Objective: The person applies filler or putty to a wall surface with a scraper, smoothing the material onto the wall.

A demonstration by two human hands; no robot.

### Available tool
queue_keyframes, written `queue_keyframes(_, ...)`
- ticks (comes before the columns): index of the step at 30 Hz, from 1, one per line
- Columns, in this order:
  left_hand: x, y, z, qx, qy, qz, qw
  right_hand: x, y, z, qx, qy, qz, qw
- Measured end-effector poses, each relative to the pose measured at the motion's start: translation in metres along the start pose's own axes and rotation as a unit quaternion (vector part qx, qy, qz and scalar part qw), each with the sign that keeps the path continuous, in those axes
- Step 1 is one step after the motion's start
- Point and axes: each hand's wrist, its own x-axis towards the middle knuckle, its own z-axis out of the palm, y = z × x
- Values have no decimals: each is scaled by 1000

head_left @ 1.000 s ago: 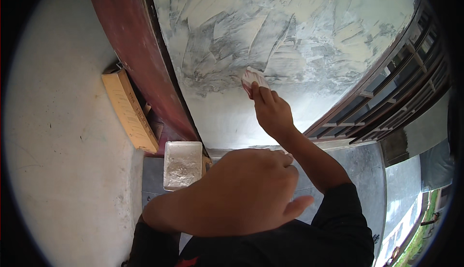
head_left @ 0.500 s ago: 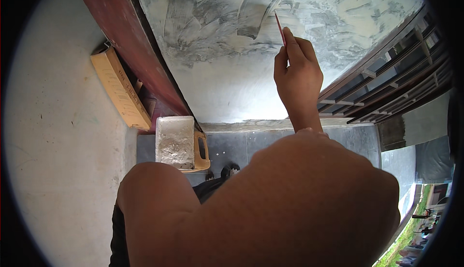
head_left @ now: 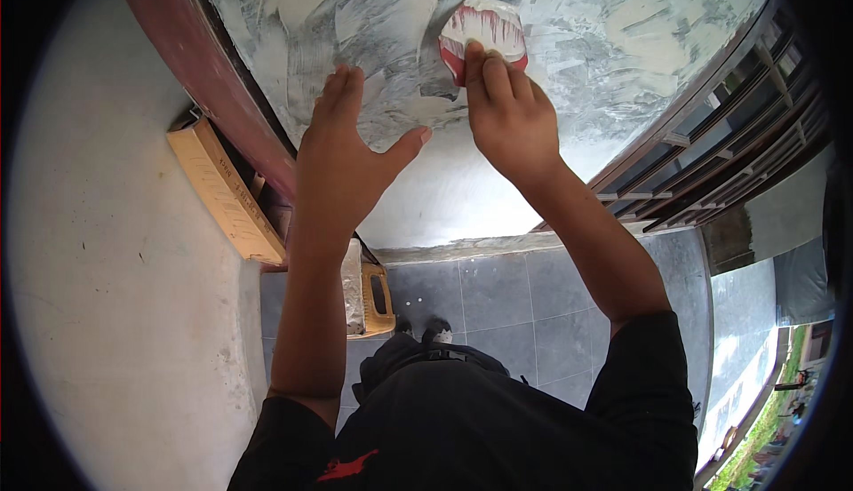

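My right hand (head_left: 511,104) grips a red putty scraper (head_left: 484,31), fingers pinched on its lower edge. The scraper's broad face is turned toward me and is streaked with white putty. Its top lies close to the wall (head_left: 604,38), which carries uneven white putty over grey; whether they touch I cannot tell. My left hand (head_left: 342,135) is raised to the left of the scraper, fingers stretched out and thumb apart, holding nothing. It is in front of the wall; contact with it is unclear. Below, my left forearm partly covers a white tub of putty (head_left: 354,288).
The tub rests on a tan plastic stool (head_left: 379,300) on grey floor tiles (head_left: 493,291). A dark red door frame (head_left: 191,73) and a long cardboard box (head_left: 227,193) stand on the left. A barred window (head_left: 711,153) borders the wall's right side.
My left hand has come into view, raised before the wall. My right hand has moved slightly left, and the scraper has turned from edge-on to showing its putty-streaked face.
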Motion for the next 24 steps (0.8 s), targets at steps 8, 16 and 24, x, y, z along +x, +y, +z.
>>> queue_keyframes(8,-24,-47,20,-73,-16,2,997,-76,-50,-9,115,-102,-48,987)
queue_keyframes(16,-29,-64,15,-82,-15,-4,997,26,-4,-32,49,45,137,988)
queue_keyframes(24,-36,-75,16,-110,50,6,993,-51,-80,30,-12,-111,-149,983)
